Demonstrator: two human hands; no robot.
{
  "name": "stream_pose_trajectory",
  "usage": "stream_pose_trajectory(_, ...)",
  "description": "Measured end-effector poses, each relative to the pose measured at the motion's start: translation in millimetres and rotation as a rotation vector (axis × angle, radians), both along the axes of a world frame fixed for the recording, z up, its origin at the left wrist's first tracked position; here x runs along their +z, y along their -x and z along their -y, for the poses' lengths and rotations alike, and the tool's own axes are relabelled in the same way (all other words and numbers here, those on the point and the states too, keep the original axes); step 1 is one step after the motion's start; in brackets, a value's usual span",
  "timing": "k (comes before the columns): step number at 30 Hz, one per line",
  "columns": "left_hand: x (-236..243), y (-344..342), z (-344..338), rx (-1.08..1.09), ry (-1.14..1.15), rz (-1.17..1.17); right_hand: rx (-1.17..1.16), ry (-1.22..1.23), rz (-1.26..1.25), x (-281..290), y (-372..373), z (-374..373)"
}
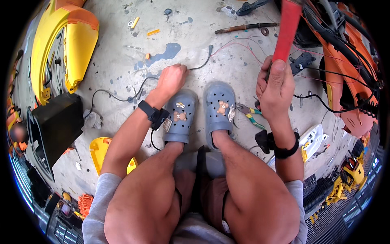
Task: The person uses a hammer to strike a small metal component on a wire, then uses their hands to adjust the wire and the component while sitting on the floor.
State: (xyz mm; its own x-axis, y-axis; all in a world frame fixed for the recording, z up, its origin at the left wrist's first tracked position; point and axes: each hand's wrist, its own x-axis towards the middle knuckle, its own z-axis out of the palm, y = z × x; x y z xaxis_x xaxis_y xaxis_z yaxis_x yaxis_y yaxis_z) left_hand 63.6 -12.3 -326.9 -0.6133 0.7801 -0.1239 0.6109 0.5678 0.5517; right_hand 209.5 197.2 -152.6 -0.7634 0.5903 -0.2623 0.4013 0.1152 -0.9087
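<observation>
At left, a yellow molded panel [84, 44] lies on the gray floor [115, 40]. A thin black cable [130, 99] runs along the floor toward the middle, to the person's left hand [172, 79], whose grip is folded and appears clamped on it, short of the end where thin reddish wires [219, 46] lead off. The cable looks light and bendable; its sheath would likely take a firm pinch, while the wires look fragile and better not tugged. Next come two gray-blue clogs [219, 91], then pliers [252, 110] with green and yellow handles. Farther right, the right hand [276, 81] has its grip clamped around the lower end of a red tool [286, 36], thumb against it. It looks stiff; its far end is out of view, so weight is hard to judge. The lower end seems the secure hold.
</observation>
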Motion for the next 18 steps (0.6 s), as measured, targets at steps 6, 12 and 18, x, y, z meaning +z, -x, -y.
stream_pose_trajectory(6,3,-1,-6,-0.041,0.011,-0.021,0.203,-0.329,0.371,-95,-28,-11)
stream_pose_trajectory(12,0,-1,2,0.002,0.015,-0.009,-0.007,0.181,0.017,3,3,-9)
stream_pose_trajectory(18,2,-2,-13,-0.029,0.010,-0.003,0.187,-0.352,0.277,-85,-28,5)
